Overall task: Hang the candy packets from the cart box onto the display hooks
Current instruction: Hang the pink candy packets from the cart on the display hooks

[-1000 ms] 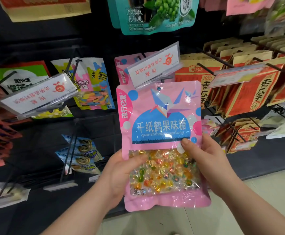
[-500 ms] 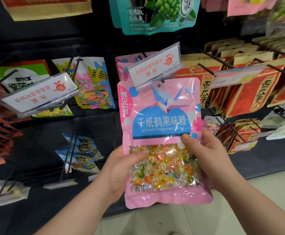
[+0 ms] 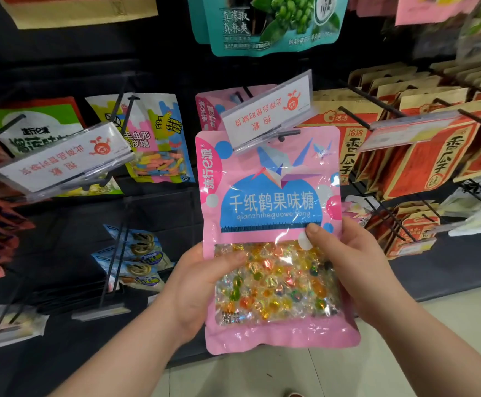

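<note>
- While the left hand [image 3: 202, 285] and right hand [image 3: 351, 265] each pinch a side edge, thumbs on the front, the pink candy packet [image 3: 273, 196] stands upright at the hook [image 3: 286, 134] tip (top edge under the tilted label holder [image 3: 267, 110]).
- Bare dark panel [image 3: 159, 219] lies left; orange packets [image 3: 422, 156] crowd near its right edge.

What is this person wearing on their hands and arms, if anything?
Nothing that shows. The left hand and right hand are bare, no gloves, and both forearms are bare to the frame's edge, with no sleeve, watch or bracelet. The right thumbnail is short and unpainted. The candy packet hides most fingers, so rings cannot be ruled out.
</note>
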